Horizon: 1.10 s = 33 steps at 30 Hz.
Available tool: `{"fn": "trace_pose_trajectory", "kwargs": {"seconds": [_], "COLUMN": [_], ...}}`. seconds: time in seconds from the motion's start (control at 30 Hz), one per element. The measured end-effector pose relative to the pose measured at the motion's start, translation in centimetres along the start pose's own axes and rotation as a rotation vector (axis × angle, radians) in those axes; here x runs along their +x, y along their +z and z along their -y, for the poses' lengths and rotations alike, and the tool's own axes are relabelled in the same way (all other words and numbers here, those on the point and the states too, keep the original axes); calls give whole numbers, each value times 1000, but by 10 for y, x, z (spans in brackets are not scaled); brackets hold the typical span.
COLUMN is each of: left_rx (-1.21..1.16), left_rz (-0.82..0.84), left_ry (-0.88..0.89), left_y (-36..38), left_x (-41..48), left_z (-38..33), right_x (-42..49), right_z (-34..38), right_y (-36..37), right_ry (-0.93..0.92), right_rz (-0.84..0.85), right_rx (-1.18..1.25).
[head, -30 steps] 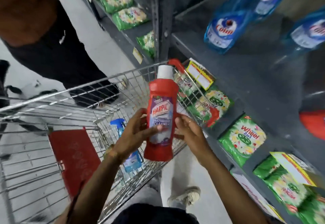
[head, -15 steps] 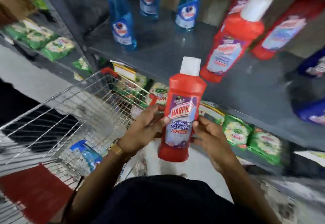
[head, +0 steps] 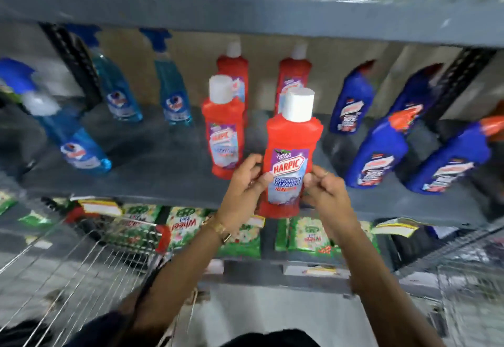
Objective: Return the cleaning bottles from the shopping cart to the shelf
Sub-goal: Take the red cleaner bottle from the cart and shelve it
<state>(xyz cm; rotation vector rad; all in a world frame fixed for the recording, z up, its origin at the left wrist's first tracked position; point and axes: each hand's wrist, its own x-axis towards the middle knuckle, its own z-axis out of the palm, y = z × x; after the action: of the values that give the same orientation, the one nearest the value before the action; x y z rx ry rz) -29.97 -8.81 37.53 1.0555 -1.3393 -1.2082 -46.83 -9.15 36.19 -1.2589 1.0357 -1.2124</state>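
A red Harpic bathroom cleaner bottle (head: 290, 156) with a white cap is upright in both my hands. My left hand (head: 242, 183) grips its left side and my right hand (head: 324, 191) its right side. The bottle hovers at the front edge of the grey shelf (head: 169, 161). Other red Harpic bottles (head: 225, 131) stand on the shelf just left of and behind it. The wire shopping cart (head: 90, 259) is at the lower left, its contents out of sight.
Blue spray bottles (head: 79, 145) stand on the shelf's left part, dark blue Harpic bottles (head: 376, 156) on its right. Green detergent packs (head: 185, 226) fill the shelf below. A grey shelf board (head: 245, 11) runs overhead. Another wire cart (head: 474, 278) shows at the right.
The view has swung from the cart up to face the shelf. Both hands have carried the red bottle up and forward, to the shelf's front edge.
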Motion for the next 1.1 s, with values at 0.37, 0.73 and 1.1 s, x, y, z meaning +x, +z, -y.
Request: {"fn": "trace_pose_trajectory", "kwargs": {"seconds": [0.37, 0.73, 1.1], "left_rx": [103, 118, 221], "left_rz": [15, 26, -314], "left_ry": [-33, -47, -39], "left_y": [35, 32, -66], "left_x": [83, 87, -64], "left_z": [29, 42, 72], "right_x": [72, 69, -30], "right_z": [-22, -41, -85], "right_y": [-47, -48, 75], "right_ry": [-51, -73, -268], "right_rz": [-83, -209, 0], "right_rx": [-62, -104, -600]}}
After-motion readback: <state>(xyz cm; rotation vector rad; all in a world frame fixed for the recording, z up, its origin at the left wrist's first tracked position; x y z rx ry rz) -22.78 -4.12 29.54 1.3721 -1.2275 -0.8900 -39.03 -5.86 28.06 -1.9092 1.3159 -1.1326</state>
